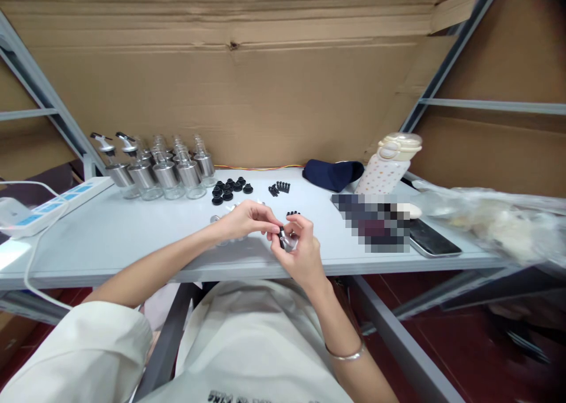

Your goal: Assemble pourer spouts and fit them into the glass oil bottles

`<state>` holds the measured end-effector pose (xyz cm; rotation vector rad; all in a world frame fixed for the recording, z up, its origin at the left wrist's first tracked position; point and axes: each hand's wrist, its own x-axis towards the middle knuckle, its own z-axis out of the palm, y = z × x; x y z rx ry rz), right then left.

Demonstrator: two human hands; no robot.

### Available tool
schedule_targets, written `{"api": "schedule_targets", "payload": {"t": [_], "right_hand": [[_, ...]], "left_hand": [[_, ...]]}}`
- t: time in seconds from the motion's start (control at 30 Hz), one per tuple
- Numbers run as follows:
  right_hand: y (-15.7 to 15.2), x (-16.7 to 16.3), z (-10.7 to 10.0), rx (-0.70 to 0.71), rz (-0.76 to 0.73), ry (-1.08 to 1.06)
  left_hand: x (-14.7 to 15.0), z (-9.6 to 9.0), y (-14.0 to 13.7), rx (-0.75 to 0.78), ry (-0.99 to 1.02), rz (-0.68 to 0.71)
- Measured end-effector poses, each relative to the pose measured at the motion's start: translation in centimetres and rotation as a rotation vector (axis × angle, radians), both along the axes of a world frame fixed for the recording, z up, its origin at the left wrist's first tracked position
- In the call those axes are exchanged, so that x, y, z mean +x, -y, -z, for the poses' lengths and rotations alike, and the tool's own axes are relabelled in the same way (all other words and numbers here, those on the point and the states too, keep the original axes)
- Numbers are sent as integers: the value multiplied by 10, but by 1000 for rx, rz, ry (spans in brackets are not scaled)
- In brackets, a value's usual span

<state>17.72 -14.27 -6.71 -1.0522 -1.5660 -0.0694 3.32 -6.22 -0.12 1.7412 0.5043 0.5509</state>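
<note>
Close together over the front of the table, both my hands work on one small pourer spout (290, 242), silvery-clear with a black part along it. My right hand (305, 253) grips it between thumb and fingers. Against its black end press the thumb and fingertips of my left hand (254, 219). Behind my left hand lie several clear and silvery spout pieces (215, 219), partly covered by it. Small black caps (293, 214) show just beyond my right fingers, and more small black caps (283, 187) lie farther back. Several round black stoppers (227, 195) are grouped left of those.
Glass bottles with metal sleeves (167, 176) stand at the back left, two topped with spouts. A power strip (66, 205) lies at the left edge. On the right are a dark blue cap (332, 175), a dotted drink bottle (382, 170), a phone (433, 239) and plastic bags (499, 220).
</note>
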Motion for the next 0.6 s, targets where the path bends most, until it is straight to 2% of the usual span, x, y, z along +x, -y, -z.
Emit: {"api": "schedule_targets", "payload": {"t": [0.23,0.37,0.47,0.53,0.6], "right_hand": [[2,-1,-7,49,93,53],[5,1,-11,76,77,42],[6,3,-13,72,58,18],[7,3,-13,66,42,22],[8,4,-13,63,33,23]], "left_hand": [[-6,-4,-1,136,-42,59],[-5,-9,3,326,-47,-5],[-8,-17,-3,500,-50,-169],[-16,-24,-15,635,-2,-379],[-29,-31,-32,823,61,-645]]}}
